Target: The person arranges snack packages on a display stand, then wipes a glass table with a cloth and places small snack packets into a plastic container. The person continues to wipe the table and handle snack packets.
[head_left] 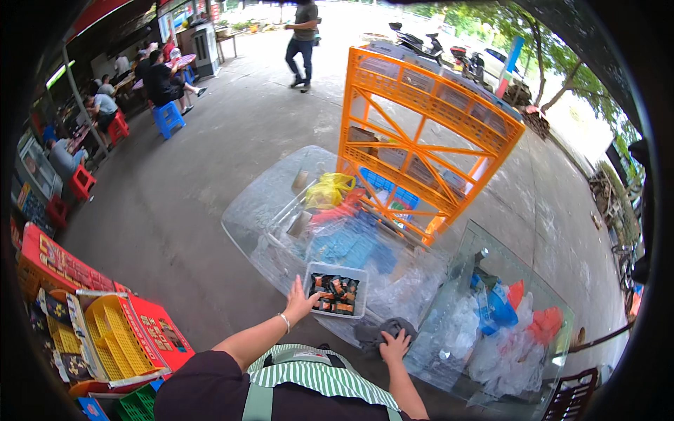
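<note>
A translucent plastic tub (364, 296) of small dark packets with orange labels (335, 292) rests near the edge of a glass tabletop (247, 239). At its left rim is my left hand (301, 302), fingers extended and thumb apart, the thumb overlapping the rim. My right hand (394, 344) presses on a bunched dark grey cloth (370, 336) at the table's near edge, its fingers spread and curled into the fabric. Crumpled clear plastic film (408, 279) lies between the tub and the cloth. Beyond the tub are blue plastic bags (347, 244).
An orange plastic shelf rack (416, 144) holding boxes rises behind the tabletop. Yellow (329, 190) and red bags (339, 208) lie before it. A second glass panel (447, 363) at right carries plastic bags (500, 363). Display boxes with yellow baskets (118, 337) stand left. A person (303, 44) walks beyond.
</note>
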